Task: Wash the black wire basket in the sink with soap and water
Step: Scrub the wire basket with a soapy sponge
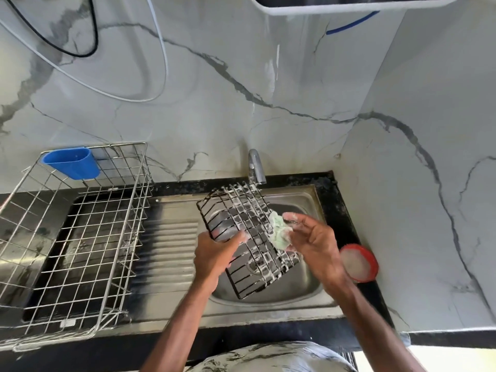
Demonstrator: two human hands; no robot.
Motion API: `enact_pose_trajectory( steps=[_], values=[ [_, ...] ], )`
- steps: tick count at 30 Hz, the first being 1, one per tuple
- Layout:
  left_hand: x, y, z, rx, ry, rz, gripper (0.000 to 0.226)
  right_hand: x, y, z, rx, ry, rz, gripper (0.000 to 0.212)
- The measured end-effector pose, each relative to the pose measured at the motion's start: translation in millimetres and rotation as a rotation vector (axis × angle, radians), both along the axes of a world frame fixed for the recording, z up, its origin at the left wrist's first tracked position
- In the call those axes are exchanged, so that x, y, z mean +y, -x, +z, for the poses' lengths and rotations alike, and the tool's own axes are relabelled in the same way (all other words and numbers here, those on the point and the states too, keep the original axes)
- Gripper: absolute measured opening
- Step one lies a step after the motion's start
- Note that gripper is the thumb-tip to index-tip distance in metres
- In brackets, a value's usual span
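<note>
Closest in, at the bottom edge, is the person's marble-patterned garment point(268, 355), with both bare forearms reaching forward over the black counter point(341, 210). The left hand point(214, 256) grips the lower left edge of the black wire basket point(249, 237), fingers curled under it and thumb lying across the wires. The right hand point(314, 237) pinches a pale green scrub pad point(279, 229) in its fingertips and presses it against the basket's right side. The basket is held tilted above the bowl of the steel sink point(295, 288), touching nothing but the hands and pad, and white foam clings to many of its wires. Just right of the right wrist a round red-rimmed tub point(359, 261) with whitish contents sits on the counter. Left of the bowl lies the ribbed drainboard point(171, 245), and beyond it a large silver dish rack point(126, 143); a small white tag on the rack's front rail is too blurred to read. A blue plastic cup point(71, 162) hangs on the rack's far corner. The chrome tap point(256, 165) stands behind the basket's upper end, with a thin stream seeming to fall from it. Behind rises the white marble-veined wall point(214, 103), crossed by a black cable point(94, 36) and a white cable point(163, 49), with a blue tube point(351, 22) under a white appliance point(349, 6) at the top.
</note>
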State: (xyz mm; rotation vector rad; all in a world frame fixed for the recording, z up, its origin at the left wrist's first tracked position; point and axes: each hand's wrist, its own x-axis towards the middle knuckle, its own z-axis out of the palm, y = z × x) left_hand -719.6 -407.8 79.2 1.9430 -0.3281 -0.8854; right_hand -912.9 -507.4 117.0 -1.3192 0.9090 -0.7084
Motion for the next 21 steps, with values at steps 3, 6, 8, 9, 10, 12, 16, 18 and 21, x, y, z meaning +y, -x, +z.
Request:
enact_pose_trajectory(
  steps=[3, 6, 8, 9, 10, 12, 16, 18, 21],
  values=[
    [-2, -1, -3, -0.089, -0.069, -0.061, 0.074, 0, -6, -8, 0.074, -0.074, 0.032, 0.042],
    [-4, 0, -3, -0.198, -0.136, -0.117, 0.079, -3, -7, -14, 0.14, -0.143, 0.032, 0.039],
    [-5, 5, 0, -0.269, -0.123, -0.147, 0.066, -4, -7, -17, 0.142, -0.181, 0.044, 0.036],
    [-6, 7, 2, -0.296, -0.102, -0.154, 0.065, -4, -8, -17, 0.144, -0.184, 0.047, 0.036],
    [-6, 10, 4, -0.331, -0.08, -0.165, 0.069, -4, -9, -17, 0.151, -0.177, 0.046, 0.036],
    [-6, 13, 4, -0.421, -0.054, -0.204, 0.089, -3, -11, -16, 0.166, -0.158, 0.036, 0.035],
    [-5, 12, -5, -0.52, -0.097, -0.285, 0.132, -7, -11, -14, 0.134, -0.179, -0.015, 0.032],
    [-4, 12, -6, -0.542, -0.117, -0.305, 0.143, -9, -11, -13, 0.116, -0.199, -0.016, 0.032],
    [-3, 14, -6, -0.568, -0.11, -0.324, 0.149, -7, -13, -13, 0.07, -0.238, 0.006, 0.03]
  ],
)
